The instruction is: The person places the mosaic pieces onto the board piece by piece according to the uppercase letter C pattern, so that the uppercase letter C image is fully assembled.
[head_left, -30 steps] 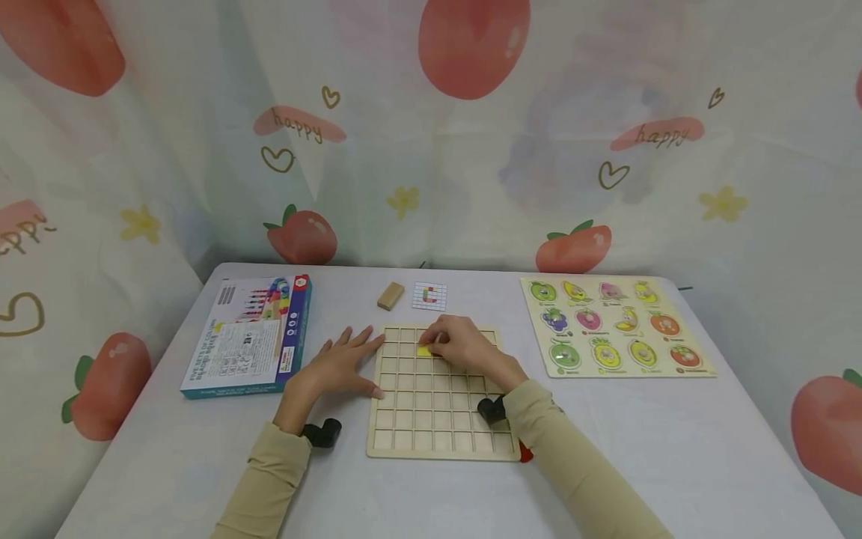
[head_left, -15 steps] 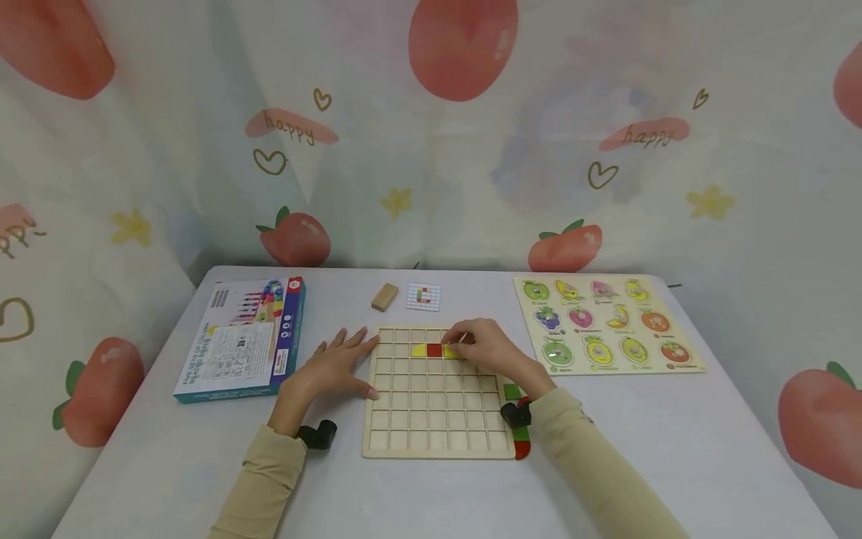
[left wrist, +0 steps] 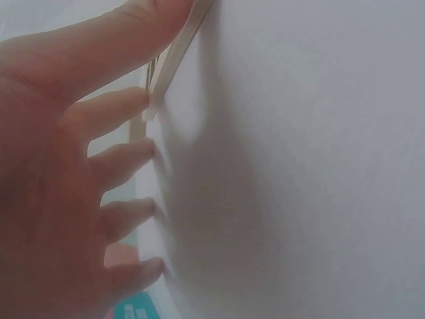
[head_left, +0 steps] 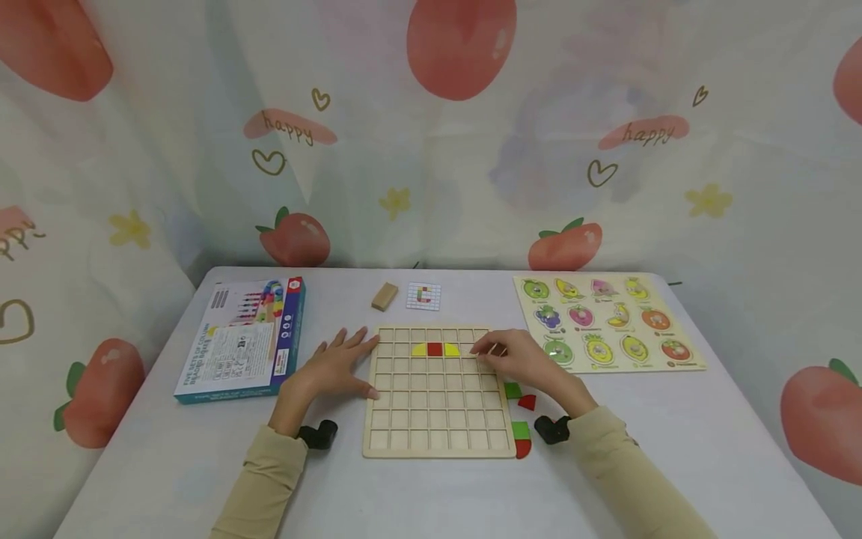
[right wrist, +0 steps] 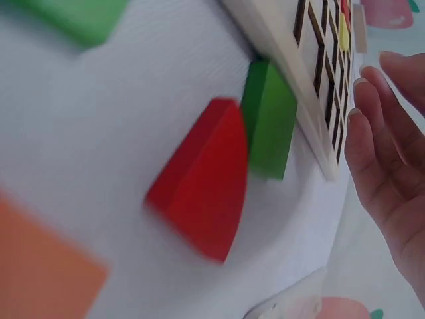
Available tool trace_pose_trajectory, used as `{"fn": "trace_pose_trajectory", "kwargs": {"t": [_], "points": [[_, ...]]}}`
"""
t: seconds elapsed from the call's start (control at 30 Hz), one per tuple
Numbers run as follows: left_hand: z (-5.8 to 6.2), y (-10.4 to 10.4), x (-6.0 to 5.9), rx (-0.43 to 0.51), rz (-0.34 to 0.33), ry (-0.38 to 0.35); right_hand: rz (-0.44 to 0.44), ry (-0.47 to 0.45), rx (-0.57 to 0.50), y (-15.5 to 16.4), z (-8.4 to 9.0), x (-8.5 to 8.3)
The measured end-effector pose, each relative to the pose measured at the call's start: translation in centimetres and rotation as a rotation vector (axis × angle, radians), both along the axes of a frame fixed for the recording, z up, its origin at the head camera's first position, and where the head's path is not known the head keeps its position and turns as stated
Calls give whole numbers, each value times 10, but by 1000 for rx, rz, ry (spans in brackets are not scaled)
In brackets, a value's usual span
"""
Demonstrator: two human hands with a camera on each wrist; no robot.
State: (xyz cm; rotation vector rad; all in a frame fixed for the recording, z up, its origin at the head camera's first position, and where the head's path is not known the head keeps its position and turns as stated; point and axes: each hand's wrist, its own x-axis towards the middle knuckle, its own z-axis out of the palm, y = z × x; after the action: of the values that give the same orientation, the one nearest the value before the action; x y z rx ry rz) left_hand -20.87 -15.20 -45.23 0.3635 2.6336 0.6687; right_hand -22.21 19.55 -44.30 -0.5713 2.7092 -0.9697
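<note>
Three tiles sit in the grid board's (head_left: 438, 393) second row from the far edge: yellow (head_left: 418, 349), red (head_left: 434, 349), yellow (head_left: 451, 349), touching side by side.

Head view only: left hand (head_left: 333, 368) flat on the table (head_left: 202, 464), fingers spread and straight, thumb and index tips at the board's left edge. Right hand (head_left: 521, 359) over the board's far right corner, fingers loosely extended toward the tiles, holding nothing; can't tell if the tips touch the board. Box (head_left: 239, 340) at left, fruit puzzle (head_left: 606, 322) at right, wood block (head_left: 384, 296) and pattern card (head_left: 424, 296) at the far side.

Right wrist view adds detail: green piece (right wrist: 269, 119) touching the board (right wrist: 279, 40) edge, red wedge (right wrist: 202, 176) just beside it, both loose on the table, right hand (right wrist: 388, 153) relaxed, apart from them. Another green piece (right wrist: 73, 16) is cut off at the top.

Left wrist view: left hand (left wrist: 73, 193) pressed flat, thumb against the board (left wrist: 176, 56) rim.
</note>
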Motion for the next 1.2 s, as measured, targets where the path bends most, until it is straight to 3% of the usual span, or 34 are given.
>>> {"fn": "trace_pose_trajectory", "kwargs": {"t": [0.37,0.7,1.2], "points": [[0,-2,0,-10,-2,4,25,-15,18,33,-3,17],[1,-3,0,1,-3,8,60,-98,62,47,-5,20],[1,0,0,-1,-12,3,12,-52,67,48,-10,22]]}}
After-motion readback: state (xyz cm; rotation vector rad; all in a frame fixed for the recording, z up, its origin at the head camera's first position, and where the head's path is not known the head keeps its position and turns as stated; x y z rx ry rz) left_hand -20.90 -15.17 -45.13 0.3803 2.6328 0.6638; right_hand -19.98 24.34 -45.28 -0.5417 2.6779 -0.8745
